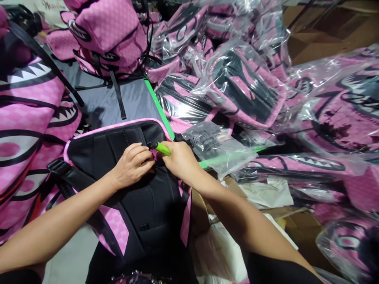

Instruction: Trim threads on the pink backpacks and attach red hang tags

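A black and pink backpack [118,138] lies across my lap and the table edge, its black back panel facing up and its straps toward me. My right hand [180,159] is closed around a lime-green stick-shaped tool [163,149] with a dark end; its exact kind is not clear. That end points left, over the panel. My left hand [132,165] rests on the panel just left of the tool, fingers curled together. Whatever those fingers pinch is hidden. A small purple bit shows between the two hands.
Pink shark-face backpacks [26,130] stand at the left, and another backpack [106,31] sits on the grey table [130,98]. Plastic-wrapped backpacks [242,86] pile up along the right. A clear plastic bag [216,146] lies by the green table edge [160,108]. Cardboard [334,31] is behind.
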`<state>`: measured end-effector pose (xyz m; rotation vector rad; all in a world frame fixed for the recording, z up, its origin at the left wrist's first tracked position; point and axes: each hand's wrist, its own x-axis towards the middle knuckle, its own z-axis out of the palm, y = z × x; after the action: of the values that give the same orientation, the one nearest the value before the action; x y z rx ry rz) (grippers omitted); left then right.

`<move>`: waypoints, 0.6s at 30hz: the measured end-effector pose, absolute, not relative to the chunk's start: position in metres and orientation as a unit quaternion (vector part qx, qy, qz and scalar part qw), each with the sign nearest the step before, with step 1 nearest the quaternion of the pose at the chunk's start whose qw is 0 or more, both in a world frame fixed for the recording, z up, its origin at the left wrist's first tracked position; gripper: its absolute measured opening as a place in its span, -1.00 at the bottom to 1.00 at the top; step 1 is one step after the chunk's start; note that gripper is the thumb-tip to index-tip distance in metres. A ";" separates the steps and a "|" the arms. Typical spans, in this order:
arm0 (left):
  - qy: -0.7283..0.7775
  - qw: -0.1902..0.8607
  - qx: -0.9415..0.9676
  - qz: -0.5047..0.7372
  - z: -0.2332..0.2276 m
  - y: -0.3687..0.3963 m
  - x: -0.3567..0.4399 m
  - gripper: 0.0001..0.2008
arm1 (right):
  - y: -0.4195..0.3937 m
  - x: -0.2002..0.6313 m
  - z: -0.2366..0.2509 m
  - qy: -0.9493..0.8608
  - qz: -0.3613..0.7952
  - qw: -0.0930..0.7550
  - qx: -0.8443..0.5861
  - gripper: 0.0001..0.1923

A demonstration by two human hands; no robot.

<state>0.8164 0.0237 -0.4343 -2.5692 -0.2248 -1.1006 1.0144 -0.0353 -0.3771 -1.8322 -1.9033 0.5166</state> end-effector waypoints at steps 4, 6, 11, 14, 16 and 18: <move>-0.083 0.170 -0.901 -0.391 -0.434 0.019 0.815 -0.82 | -0.028 1.003 -0.375 -0.695 0.207 0.177 -0.665 -0.80; -0.071 0.170 -0.907 -0.379 -0.428 0.020 0.810 -0.83 | -0.022 0.997 -0.380 -0.701 0.227 0.135 -0.662 -0.77; -0.301 0.122 -0.852 -0.410 -0.389 0.053 0.792 -0.65 | -0.005 0.989 -0.396 -0.677 0.229 0.113 -0.690 -0.64; -0.536 0.027 -0.818 -0.206 -0.370 0.082 0.796 -0.52 | 0.003 0.987 -0.399 -0.698 0.224 0.114 -0.670 -0.62; -0.576 -0.020 -0.814 -0.071 -0.367 0.092 0.803 -0.49 | 0.008 0.985 -0.398 -0.719 0.210 0.091 -0.656 -0.64; -0.581 -0.022 -0.812 -0.039 -0.369 0.092 0.809 -0.47 | 0.011 0.982 -0.397 -0.736 0.209 0.073 -0.640 -0.67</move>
<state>0.8091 0.0917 -0.3693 -2.5886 -1.8528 -0.1235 0.9818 0.0108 -0.3971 -1.9216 -2.2098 0.6290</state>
